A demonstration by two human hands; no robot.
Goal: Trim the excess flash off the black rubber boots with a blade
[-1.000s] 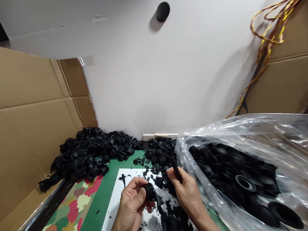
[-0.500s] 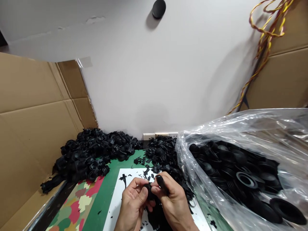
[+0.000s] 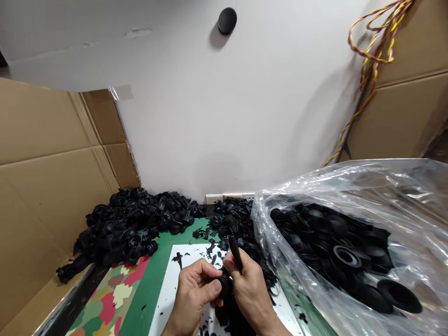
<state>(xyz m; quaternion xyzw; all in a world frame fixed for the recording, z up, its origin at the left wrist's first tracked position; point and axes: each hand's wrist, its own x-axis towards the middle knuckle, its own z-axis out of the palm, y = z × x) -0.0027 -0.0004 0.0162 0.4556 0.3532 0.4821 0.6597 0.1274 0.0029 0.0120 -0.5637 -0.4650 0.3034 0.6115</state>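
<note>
Over white sheet [image 3: 168,298], L hand [image 3: 194,294] fingers pinch 1 ribbed black boot [image 3: 224,285], R hand [image 3: 250,291] grips black tool [image 3: 235,250].

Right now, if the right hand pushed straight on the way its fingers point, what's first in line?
The black rubber part pinched in the left hand. The right hand, gripping a black tool, points its fingers leftward at it and seems to touch it; exact depth is unclear.

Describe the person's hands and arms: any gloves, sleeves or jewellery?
The left hand and right hand are bare: no gloves, no visible rings. Both wrists are uncovered too, with no watch, band or sleeve inside the picture.
</note>
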